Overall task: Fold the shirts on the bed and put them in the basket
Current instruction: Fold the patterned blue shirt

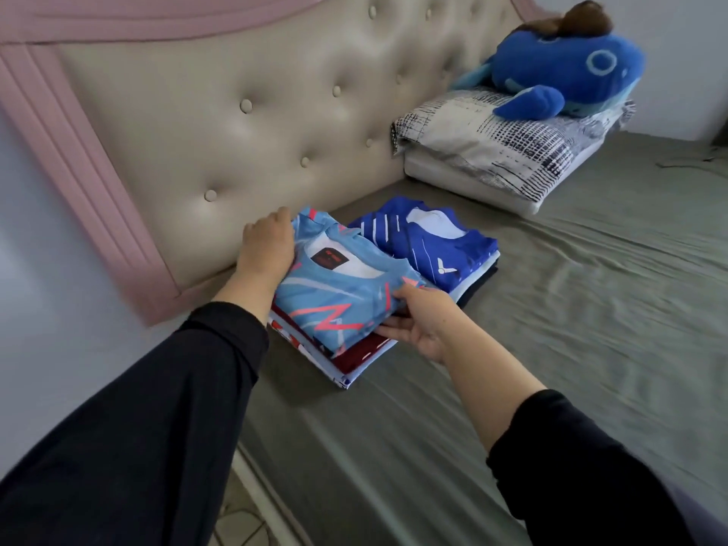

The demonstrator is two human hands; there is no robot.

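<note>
With your left hand and right hand clamped on the shirt stack, slide fingers fully underneath and lift level.

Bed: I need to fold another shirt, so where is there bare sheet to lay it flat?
The grey sheet is bare right of the two folded stacks, below the pillow, and in front of the nearer stack. The headboard corner is crowded with stacks and both hands.

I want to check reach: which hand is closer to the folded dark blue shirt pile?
Right. The right hand grips the light blue shirt stack's near edge, just beside the folded dark blue shirt pile. The left hand holds that stack's far side, by the padded headboard.
</note>
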